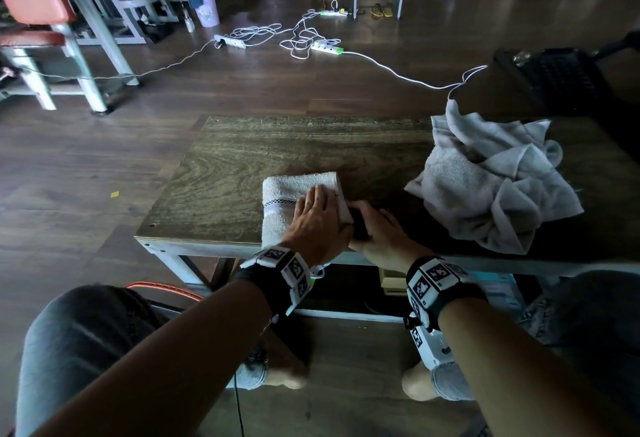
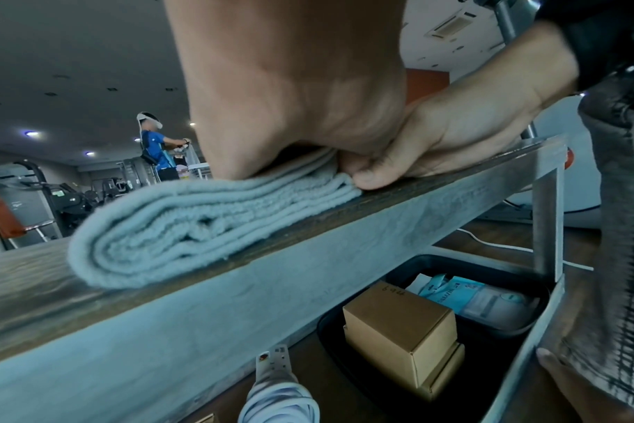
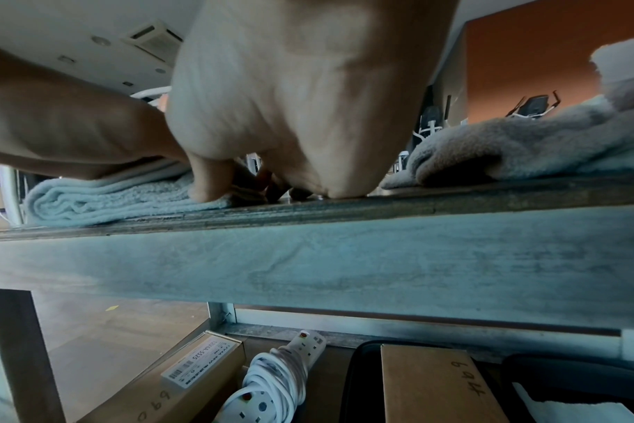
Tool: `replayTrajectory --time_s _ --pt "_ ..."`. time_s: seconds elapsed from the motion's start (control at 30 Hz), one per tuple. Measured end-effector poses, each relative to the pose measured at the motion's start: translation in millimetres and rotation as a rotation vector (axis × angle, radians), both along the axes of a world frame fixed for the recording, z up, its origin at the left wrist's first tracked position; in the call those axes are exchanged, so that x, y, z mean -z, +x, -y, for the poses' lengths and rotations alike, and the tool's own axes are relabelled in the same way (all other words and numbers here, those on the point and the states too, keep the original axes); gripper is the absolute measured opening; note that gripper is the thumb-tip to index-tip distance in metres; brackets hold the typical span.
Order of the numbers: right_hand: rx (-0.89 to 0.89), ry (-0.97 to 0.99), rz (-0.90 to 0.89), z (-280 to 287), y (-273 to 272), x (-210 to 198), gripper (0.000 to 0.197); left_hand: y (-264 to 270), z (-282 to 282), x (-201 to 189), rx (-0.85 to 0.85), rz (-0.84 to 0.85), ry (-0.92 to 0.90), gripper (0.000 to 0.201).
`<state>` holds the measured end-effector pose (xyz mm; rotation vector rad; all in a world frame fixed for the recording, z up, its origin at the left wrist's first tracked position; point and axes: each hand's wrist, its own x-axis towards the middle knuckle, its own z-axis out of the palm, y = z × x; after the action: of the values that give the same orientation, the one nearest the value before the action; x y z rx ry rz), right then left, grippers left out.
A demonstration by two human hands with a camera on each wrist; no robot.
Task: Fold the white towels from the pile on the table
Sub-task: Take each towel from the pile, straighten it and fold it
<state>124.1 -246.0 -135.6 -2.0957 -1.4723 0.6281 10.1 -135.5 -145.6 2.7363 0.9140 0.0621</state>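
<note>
A folded white towel (image 1: 294, 201) with a checked stripe lies at the near edge of the wooden table (image 1: 242, 156). My left hand (image 1: 317, 209) lies flat on top of it, fingers straight, pressing down. My right hand (image 1: 375, 228) sits at the towel's right edge with curled fingers. In the left wrist view its thumb (image 2: 373, 179) and curled fingers pinch the stacked layers of the towel (image 2: 185, 229). The right wrist view shows that thumb (image 3: 214, 183) on the towel (image 3: 109, 197). The crumpled pile of white towels (image 1: 495, 180) lies on the table's right side, apart from both hands.
A black crate (image 1: 561, 80) stands beyond the pile. White cables and power strips (image 1: 311, 41) trail over the floor, and a red bench (image 1: 38, 21) stands far left. Under the table are cardboard boxes (image 3: 431, 383) and a coiled extension lead (image 3: 275, 377). A person (image 2: 160, 151) stands far off.
</note>
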Motion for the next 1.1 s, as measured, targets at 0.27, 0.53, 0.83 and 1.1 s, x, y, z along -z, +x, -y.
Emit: replayTrajectory --time_s 0.27,0.53,0.83,1.1 --pt "0.045 -0.038 -0.088 6.4 -1.4 -12.2 0.064 -10.0 -1.1 10.1 0.07 -0.033 0.09 0.087" --pt "-0.043 0.008 -0.033 1.1 6.8 5.9 0.073 -12.0 -9.8 12.0 0.123 0.004 0.015 0.089" --pt "-0.044 0.079 -0.084 -2.0 15.5 17.1 0.056 -18.9 -11.2 -2.4 0.12 0.313 -0.192 0.052" --pt "-0.069 0.13 -0.095 -6.4 21.4 27.0 0.048 -10.1 -2.8 -9.4 0.067 0.42 -0.197 0.043"
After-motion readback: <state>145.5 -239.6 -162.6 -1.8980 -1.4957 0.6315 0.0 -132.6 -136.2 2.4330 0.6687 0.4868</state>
